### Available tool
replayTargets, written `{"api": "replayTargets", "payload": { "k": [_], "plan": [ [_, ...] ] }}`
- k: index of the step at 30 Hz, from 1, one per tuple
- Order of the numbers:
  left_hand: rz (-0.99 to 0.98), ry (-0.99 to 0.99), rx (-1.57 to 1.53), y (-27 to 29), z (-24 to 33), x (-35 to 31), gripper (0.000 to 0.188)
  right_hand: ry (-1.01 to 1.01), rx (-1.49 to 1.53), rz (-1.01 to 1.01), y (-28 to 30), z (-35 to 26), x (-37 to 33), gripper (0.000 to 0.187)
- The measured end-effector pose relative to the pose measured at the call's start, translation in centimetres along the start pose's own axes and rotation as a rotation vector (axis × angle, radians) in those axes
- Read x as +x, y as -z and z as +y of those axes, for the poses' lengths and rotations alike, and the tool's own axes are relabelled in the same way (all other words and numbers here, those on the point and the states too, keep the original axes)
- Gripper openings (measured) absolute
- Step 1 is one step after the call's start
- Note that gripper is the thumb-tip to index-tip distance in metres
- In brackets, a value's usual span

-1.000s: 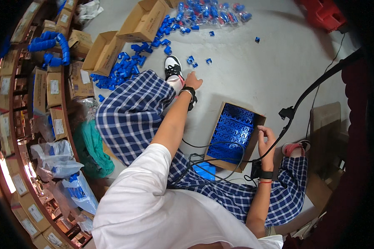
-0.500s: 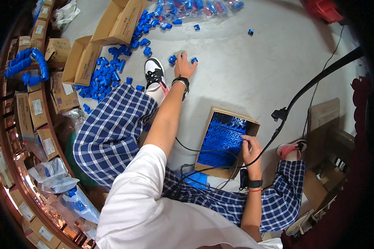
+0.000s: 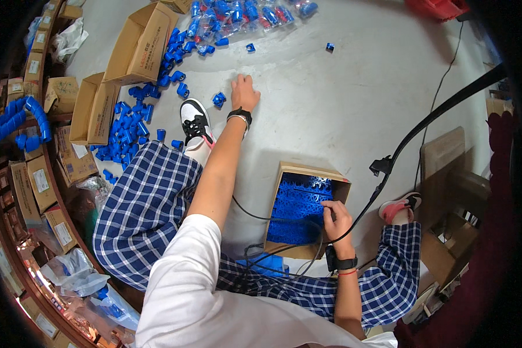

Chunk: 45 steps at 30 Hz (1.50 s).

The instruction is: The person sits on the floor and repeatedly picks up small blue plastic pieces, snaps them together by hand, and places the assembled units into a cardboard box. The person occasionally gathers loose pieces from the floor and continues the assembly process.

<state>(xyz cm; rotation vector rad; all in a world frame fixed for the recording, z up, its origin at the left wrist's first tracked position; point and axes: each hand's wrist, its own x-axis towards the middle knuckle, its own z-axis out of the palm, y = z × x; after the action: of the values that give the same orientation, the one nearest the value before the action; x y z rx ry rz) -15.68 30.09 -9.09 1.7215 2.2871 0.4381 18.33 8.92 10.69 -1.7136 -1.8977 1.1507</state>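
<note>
Head view: the left bare hand (image 3: pixel 245 93) reaches down at the smooth grey floor (image 3: pixel 307 110), its fingers bent and close together, and I can't tell whether they hold anything; a small blue plastic piece (image 3: pixel 218 100) lies near it. The right bare hand (image 3: pixel 339 225), thumb and forefinger narrowly parted, is at the open brown cardboard box (image 3: pixel 341 191) packed with glossy blue plastic pieces (image 3: pixel 298 203).

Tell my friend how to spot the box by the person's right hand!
Find the person's blue checked trousers, legs spread on the grey floor. Between the legs, by the right hand, sits an open cardboard box. Unlike the other open boxes at upper left, it's packed with rows of clip-like blue plastic pieces.
</note>
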Motion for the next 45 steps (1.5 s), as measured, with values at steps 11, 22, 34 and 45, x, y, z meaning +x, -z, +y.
{"api": "replayTargets", "payload": {
  "k": [11, 22, 34, 45],
  "plan": [
    [0.148, 0.050, -0.112, -1.3, 1.4, -5.4, 0.036, 0.042, -0.027, 0.042, -0.4, -0.2, 1.7, 0.011],
    [-0.141, 0.773, -2.245, 0.4, 1.4, 2.6, 0.014, -0.269, 0.273, 0.287, 4.1, 1.7, 4.6, 0.014],
    [0.042, 0.000, -0.111, 1.6, -0.2, 12.3, 0.033, 0.103, -0.242, -0.064, 8.4, 4.6, 30.7, 0.034],
    [0.011, -0.053, -0.286, 0.3, -0.6, 11.4, 0.030, 0.203, -0.595, 0.036, -0.4, 6.2, 46.0, 0.067]
  ]
}}
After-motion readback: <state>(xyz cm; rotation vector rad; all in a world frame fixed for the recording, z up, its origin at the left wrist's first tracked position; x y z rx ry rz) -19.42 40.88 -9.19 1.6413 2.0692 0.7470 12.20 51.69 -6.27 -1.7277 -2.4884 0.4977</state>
